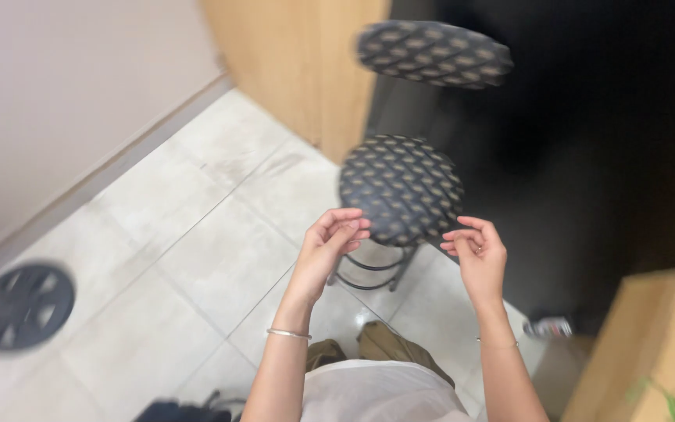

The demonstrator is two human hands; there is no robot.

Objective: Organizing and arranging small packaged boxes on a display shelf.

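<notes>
**Hands raised empty above a patterned stool**

We take the near stool (400, 187) as our landmark. It stands on the pale tiled floor (197, 258), its round seat covered in dark fabric with a light diamond pattern, its dark metal rings and legs showing beneath the seat. It sits close against the wooden panel (306, 62) and the dark surface behind it, which we judge keeps it out of the walking space.

Beyond the stool, a second stool (435, 53) with the same patterned seat is in view, blurred. Well to the left of the stool, a round dark drain cover (23, 305) is set into the floor. To its right and nearer us stands a wooden box (650, 344); what it contains we cannot tell, beyond something green at its lower edge.

The left hand (330, 246) hovers at the stool's near left edge, fingers loosely curled, gripping nothing; whether it touches the seat we cannot tell. The right hand (478, 250) hovers at the near right edge, fingers half bent, likewise empty. Both frame the seat as though positioned either side of it.
</notes>
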